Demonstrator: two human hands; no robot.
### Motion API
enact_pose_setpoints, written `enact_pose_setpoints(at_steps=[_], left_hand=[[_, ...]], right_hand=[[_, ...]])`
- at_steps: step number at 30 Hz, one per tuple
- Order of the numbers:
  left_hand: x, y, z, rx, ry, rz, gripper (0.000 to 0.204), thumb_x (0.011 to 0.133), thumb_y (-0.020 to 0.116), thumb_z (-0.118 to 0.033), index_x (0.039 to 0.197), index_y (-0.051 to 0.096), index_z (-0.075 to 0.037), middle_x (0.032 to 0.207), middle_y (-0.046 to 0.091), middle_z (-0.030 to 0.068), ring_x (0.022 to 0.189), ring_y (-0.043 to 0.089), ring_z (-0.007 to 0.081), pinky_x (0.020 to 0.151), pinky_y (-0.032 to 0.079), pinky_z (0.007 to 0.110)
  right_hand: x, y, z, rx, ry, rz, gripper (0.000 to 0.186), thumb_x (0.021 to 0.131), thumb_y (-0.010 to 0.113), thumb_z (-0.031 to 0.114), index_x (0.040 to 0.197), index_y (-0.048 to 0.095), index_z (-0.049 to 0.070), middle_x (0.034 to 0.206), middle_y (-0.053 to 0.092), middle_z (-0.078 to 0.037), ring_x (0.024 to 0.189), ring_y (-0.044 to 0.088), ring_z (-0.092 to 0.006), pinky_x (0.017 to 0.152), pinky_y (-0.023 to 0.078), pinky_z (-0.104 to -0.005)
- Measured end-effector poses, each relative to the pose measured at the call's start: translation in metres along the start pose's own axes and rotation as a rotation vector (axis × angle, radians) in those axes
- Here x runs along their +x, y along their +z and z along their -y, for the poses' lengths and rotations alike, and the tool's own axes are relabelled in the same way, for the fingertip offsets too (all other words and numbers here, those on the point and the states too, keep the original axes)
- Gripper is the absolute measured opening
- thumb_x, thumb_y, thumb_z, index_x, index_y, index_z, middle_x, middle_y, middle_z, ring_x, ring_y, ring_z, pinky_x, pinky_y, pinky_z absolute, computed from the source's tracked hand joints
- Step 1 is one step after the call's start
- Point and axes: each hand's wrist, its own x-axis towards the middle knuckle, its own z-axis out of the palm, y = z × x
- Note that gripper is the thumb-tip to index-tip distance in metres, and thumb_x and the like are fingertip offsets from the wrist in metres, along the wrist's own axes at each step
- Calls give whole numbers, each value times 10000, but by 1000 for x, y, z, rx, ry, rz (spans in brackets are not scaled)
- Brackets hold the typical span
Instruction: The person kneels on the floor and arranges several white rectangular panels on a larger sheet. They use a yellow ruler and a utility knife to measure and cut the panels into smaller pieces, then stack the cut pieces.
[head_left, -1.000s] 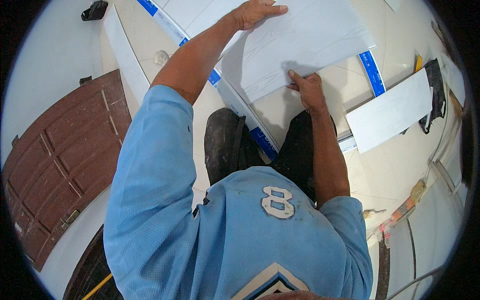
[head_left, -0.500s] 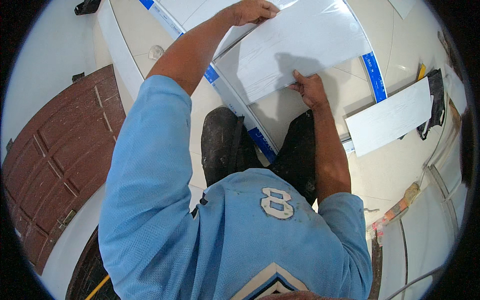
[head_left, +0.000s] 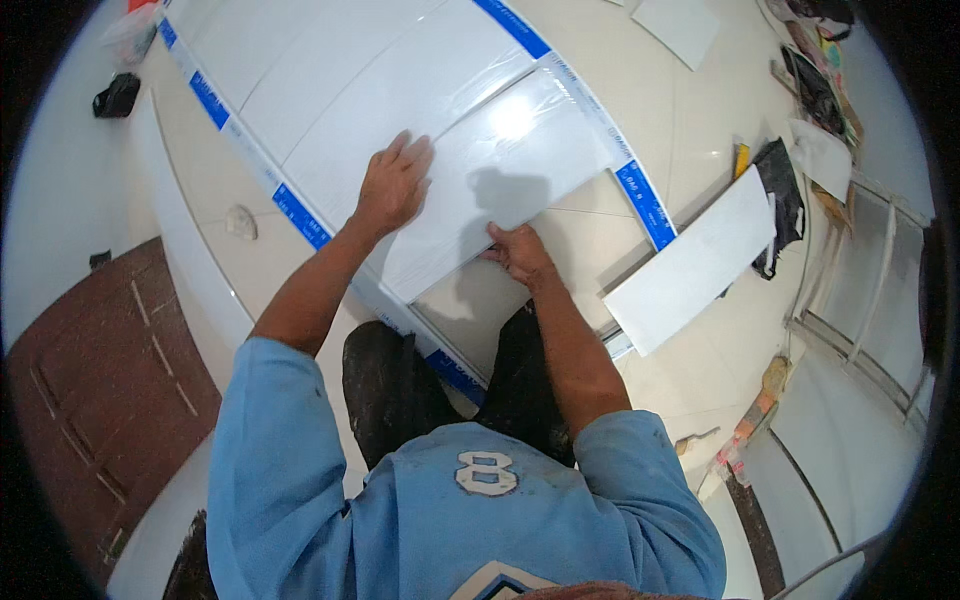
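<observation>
A glossy white panel (head_left: 525,150) lies between the two long sides of a white frame (head_left: 250,155) covered with blue-and-white film. Its far edge runs along another white panel (head_left: 350,70) in the same frame. My left hand (head_left: 395,185) rests on the white surface near that joint, fingers stretched out and holding nothing. At the panel's near edge, my right hand (head_left: 520,252) grips it, thumb on top and fingers curled beneath. The frame's near end passes by my knees, and floor tiles show through the gap there.
A loose white board (head_left: 690,262) lies at the right, beside a black bag (head_left: 785,190). A large brush (head_left: 775,375) is farther down on that side. At the left are a brown panelled door (head_left: 110,400), a long white strip (head_left: 185,210) and a small pale lump (head_left: 241,222).
My left hand has come back from the panel's far edge and now lies flat near the joint. My right hand keeps its grip on the near edge. The view has shifted.
</observation>
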Motion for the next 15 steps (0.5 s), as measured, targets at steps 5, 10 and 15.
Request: enact_pose_setpoints(at_steps=[5,10,15], left_hand=[[-14,12,-9,26,-38,-15,697,995,675,-172,1628,421,-32,1745,334,158,1609,302,399,1253,314,568],[-18,15,-11,24,-61,-47,669,1024,624,-170,1642,406,-35,1744,340,159,1612,306,378,1288,280,547],[-19,19,-4,9,-58,-37,685,1040,602,-170,1665,357,-37,1751,314,177,1615,301,375,1306,263,526]], right_hand=[[2,0,1,10,24,13,359,1063,721,251,1348,613,62,1223,731,-79,1072,728,-220,933,630,-402],[-4,20,4,-101,26,-151,457,1053,732,291,1340,574,-28,1208,714,-185,1007,748,-296,852,671,-447],[-5,36,9,-169,77,-303,664,1017,763,350,1372,474,-131,1196,670,-275,945,757,-364,755,695,-487]])
